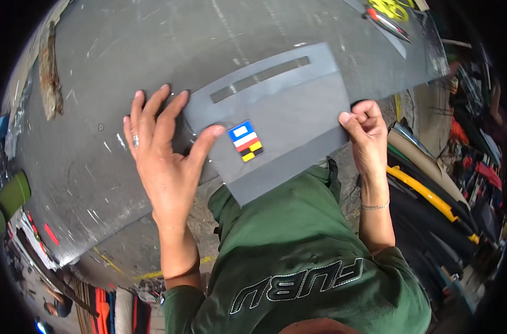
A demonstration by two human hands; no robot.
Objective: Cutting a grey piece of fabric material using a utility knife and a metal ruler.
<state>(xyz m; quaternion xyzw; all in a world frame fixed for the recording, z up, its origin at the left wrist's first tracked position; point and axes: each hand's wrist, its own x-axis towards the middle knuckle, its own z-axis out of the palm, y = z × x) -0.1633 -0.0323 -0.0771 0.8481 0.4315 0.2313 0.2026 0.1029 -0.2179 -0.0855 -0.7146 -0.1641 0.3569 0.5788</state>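
A wide grey table [97, 167], scratched and scuffed, fills most of the view. At its near edge lies a grey sheet [287, 117] of stiff material, roughly four-sided, with a long narrow slot cut near its far edge and a small sticker [245, 141] of blue, white, red, black and yellow blocks near its left side; its near corner overhangs the table above the green shirt [303, 261]. The left hand [164, 150] lies flat and spread on the sheet's left edge, thumb beside the sticker. The right hand [367, 131] is clenched on the sheet's right edge, seemingly pinching it. Yellow cord [390, 8] sits at the far right corner.
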